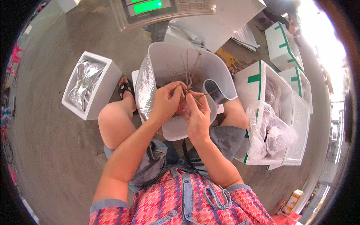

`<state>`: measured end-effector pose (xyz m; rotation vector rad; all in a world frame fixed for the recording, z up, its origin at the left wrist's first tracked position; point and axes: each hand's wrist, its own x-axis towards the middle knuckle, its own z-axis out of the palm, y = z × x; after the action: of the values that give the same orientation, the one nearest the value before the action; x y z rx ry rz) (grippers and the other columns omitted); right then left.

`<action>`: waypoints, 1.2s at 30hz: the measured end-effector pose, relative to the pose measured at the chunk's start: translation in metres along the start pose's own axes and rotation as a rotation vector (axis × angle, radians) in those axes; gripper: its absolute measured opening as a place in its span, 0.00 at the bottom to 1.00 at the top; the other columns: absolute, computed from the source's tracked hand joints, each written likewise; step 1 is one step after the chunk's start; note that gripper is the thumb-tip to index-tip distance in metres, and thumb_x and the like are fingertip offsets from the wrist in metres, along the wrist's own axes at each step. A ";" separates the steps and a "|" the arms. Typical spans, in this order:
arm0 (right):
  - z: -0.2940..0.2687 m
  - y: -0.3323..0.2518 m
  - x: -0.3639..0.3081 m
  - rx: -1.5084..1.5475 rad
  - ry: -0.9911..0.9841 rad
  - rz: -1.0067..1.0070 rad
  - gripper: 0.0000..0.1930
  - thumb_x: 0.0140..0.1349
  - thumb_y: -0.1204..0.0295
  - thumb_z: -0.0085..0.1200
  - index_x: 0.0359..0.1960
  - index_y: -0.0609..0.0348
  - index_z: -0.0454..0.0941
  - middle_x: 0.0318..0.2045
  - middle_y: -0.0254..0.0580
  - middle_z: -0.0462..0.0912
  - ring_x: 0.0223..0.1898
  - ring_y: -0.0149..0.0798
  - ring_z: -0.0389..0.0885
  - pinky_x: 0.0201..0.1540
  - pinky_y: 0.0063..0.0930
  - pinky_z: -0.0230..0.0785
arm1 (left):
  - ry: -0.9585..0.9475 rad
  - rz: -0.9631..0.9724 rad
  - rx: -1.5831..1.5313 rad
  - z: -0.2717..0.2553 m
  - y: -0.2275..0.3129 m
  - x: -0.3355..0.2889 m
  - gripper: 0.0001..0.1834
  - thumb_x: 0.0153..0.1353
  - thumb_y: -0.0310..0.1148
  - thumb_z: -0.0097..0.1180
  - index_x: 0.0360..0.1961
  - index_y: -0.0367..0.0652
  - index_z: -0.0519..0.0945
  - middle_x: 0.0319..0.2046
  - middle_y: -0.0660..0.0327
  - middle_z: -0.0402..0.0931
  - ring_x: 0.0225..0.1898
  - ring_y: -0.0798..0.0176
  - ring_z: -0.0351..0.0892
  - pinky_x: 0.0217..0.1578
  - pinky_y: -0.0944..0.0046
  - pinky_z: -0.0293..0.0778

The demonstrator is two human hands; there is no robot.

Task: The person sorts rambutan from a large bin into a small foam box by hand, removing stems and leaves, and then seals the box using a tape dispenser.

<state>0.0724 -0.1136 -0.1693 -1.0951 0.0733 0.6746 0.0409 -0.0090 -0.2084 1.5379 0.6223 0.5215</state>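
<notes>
Both of my hands meet over a white tub-like liner (221,69) standing between my knees. My left hand (169,98) pinches the base of a bunch of thin, bare brown twigs (188,73). Closed on the same twigs, my right hand (198,112) has its thumb and fingers close to the left fingertips. The twigs branch upward, away from me, and one thin stem points to the right. Something reddish (182,108) shows below my hands, partly hidden by them. Silver foil (146,90) lines the left side of the tub.
A scale (165,13) with a lit green display stands ahead. To the left is a white foam box (108,75) with silver foil inside. Foam boxes with green tape (257,75) line the right, one with a clear plastic bag (270,131) hanging out. Another person (281,13) is at far right.
</notes>
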 end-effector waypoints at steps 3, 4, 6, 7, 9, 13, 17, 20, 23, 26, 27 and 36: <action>-0.007 -0.006 -0.016 -0.219 0.001 -0.224 0.05 0.69 0.72 0.52 0.42 0.57 0.73 0.27 0.25 0.71 0.24 0.18 0.63 0.23 0.14 0.51 | 0.211 0.054 0.201 -0.006 -0.017 0.018 0.13 0.64 0.32 0.47 0.36 0.37 0.83 0.22 0.63 0.78 0.23 0.69 0.74 0.27 0.66 0.70; -0.012 -0.011 -0.029 -0.325 0.008 -0.336 0.04 0.69 0.72 0.52 0.42 0.56 0.73 0.23 0.23 0.69 0.20 0.18 0.60 0.20 0.15 0.47 | 0.290 -0.213 -0.086 -0.016 -0.015 0.032 0.13 0.64 0.31 0.48 0.36 0.36 0.83 0.23 0.62 0.79 0.25 0.69 0.73 0.28 0.67 0.70; -0.032 -0.031 -0.055 -0.383 -0.033 -0.302 0.04 0.69 0.73 0.51 0.42 0.58 0.72 0.23 0.25 0.69 0.22 0.19 0.63 0.23 0.16 0.53 | 0.131 -0.069 -0.082 -0.008 0.002 0.036 0.13 0.67 0.32 0.48 0.38 0.34 0.82 0.27 0.62 0.80 0.29 0.70 0.73 0.32 0.70 0.69; -0.052 -0.039 -0.060 -0.490 -0.058 -0.294 0.05 0.69 0.73 0.51 0.42 0.59 0.72 0.24 0.26 0.70 0.23 0.20 0.64 0.25 0.16 0.56 | 0.094 -0.012 0.065 0.002 0.018 0.027 0.13 0.67 0.33 0.49 0.42 0.35 0.82 0.29 0.61 0.80 0.30 0.70 0.75 0.35 0.70 0.71; -0.090 -0.060 -0.069 -0.770 -0.150 -0.245 0.07 0.67 0.73 0.53 0.43 0.61 0.73 0.25 0.30 0.74 0.27 0.23 0.71 0.32 0.20 0.65 | 0.009 0.104 0.280 0.005 -0.008 0.020 0.15 0.65 0.32 0.53 0.51 0.38 0.81 0.46 0.53 0.81 0.51 0.57 0.78 0.56 0.63 0.68; -0.173 -0.147 -0.101 -0.921 -0.265 -0.019 0.07 0.62 0.74 0.58 0.40 0.64 0.82 0.33 0.35 0.83 0.32 0.27 0.80 0.39 0.23 0.73 | -0.137 0.145 0.553 -0.028 -0.024 0.017 0.29 0.65 0.33 0.56 0.65 0.36 0.67 0.64 0.48 0.66 0.66 0.51 0.64 0.66 0.56 0.57; -0.333 -0.264 -0.199 -1.178 0.881 -0.364 0.13 0.60 0.75 0.54 0.46 0.61 0.81 0.37 0.40 0.85 0.39 0.33 0.81 0.48 0.29 0.72 | -0.174 0.194 0.654 -0.032 -0.008 0.034 0.25 0.65 0.36 0.56 0.61 0.38 0.72 0.62 0.51 0.69 0.63 0.52 0.67 0.65 0.56 0.59; -0.545 -0.323 -0.364 0.134 0.685 -1.201 0.18 0.66 0.67 0.45 0.51 0.68 0.75 0.44 0.52 0.83 0.41 0.44 0.83 0.40 0.35 0.75 | -0.214 0.261 0.761 -0.022 -0.005 0.019 0.21 0.63 0.36 0.59 0.56 0.40 0.77 0.54 0.51 0.74 0.57 0.48 0.71 0.60 0.55 0.64; -0.575 -0.288 -0.349 0.023 0.781 -1.110 0.17 0.70 0.63 0.44 0.44 0.65 0.79 0.38 0.50 0.85 0.39 0.43 0.84 0.35 0.32 0.77 | -0.577 0.184 0.881 -0.030 0.015 -0.004 0.21 0.63 0.41 0.58 0.53 0.41 0.78 0.51 0.46 0.76 0.53 0.45 0.75 0.54 0.52 0.69; -0.463 -0.242 -0.179 -0.012 0.344 -0.693 0.16 0.71 0.62 0.47 0.51 0.61 0.76 0.39 0.41 0.83 0.40 0.35 0.80 0.42 0.30 0.73 | -1.004 -0.073 0.987 -0.013 0.032 -0.033 0.21 0.67 0.45 0.48 0.49 0.40 0.78 0.38 0.45 0.82 0.41 0.37 0.80 0.44 0.44 0.74; -0.368 -0.219 -0.122 -0.155 0.464 -0.676 0.18 0.71 0.61 0.46 0.53 0.61 0.73 0.38 0.38 0.80 0.41 0.32 0.77 0.45 0.29 0.70 | -0.989 -0.015 0.924 -0.010 0.028 -0.045 0.20 0.67 0.43 0.46 0.48 0.38 0.78 0.34 0.44 0.81 0.38 0.37 0.80 0.42 0.43 0.75; -0.031 0.004 0.083 -1.835 -0.911 -0.241 0.14 0.58 0.70 0.56 0.43 0.64 0.80 0.43 0.57 0.83 0.49 0.56 0.80 0.53 0.41 0.72 | -0.896 0.121 1.064 0.020 0.026 -0.096 0.29 0.65 0.51 0.51 0.56 0.36 0.71 0.36 0.45 0.79 0.36 0.43 0.81 0.38 0.51 0.76</action>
<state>0.1448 -0.0998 -0.2185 -2.2835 -1.7396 0.9071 -0.0155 -0.0879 -0.1799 2.5504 0.0484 -0.5440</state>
